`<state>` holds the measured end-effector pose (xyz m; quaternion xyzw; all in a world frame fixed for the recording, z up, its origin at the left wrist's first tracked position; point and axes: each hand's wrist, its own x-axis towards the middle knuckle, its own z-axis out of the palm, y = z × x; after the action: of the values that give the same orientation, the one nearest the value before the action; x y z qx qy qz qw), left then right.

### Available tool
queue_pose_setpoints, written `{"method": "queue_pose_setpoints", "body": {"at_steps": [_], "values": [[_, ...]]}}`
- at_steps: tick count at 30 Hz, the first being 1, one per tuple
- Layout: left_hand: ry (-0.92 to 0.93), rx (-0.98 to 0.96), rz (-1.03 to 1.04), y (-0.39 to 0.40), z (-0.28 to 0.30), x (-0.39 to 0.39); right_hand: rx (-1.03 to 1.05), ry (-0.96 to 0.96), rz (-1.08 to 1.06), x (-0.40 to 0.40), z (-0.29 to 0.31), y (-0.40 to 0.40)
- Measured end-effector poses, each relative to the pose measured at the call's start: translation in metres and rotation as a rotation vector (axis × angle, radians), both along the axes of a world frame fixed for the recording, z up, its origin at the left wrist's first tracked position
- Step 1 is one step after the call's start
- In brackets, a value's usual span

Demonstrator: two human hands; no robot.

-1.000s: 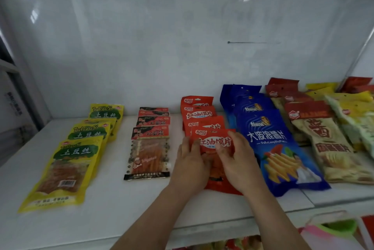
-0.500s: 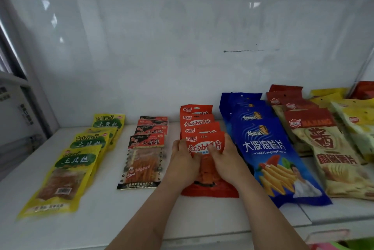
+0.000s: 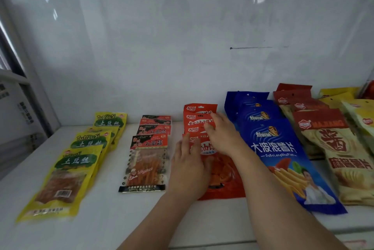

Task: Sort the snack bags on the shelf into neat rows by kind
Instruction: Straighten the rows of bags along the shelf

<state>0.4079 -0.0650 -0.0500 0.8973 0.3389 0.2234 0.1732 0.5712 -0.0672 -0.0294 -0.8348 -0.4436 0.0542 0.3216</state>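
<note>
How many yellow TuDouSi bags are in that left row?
4 visible: front bag, second, a third mostly covered, and the rearmost by the back wall. More could hide underneath.

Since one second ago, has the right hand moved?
Yes. The right hand went from the front red bag farther back along the red row, toward the back wall.
</note>
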Motion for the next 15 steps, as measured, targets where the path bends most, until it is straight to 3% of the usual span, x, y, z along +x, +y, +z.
{"method": "queue_pose_setpoints", "body": {"at_steps": [6, 10, 15], "values": [[0.297, 0.096, -0.125, -0.013, -0.009, -0.007, -0.225, -0.204, 0.052, 0.020, 0.022, 0.049], [0.329, 0.072, -0.122, -0.006, -0.018, -0.006, -0.382, -0.271, 0.112, 0.033, 0.016, 0.064], [0.329, 0.006, -0.143, -0.001, -0.019, -0.004, -0.410, -0.223, 0.144, 0.042, 0.012, 0.070]]}}
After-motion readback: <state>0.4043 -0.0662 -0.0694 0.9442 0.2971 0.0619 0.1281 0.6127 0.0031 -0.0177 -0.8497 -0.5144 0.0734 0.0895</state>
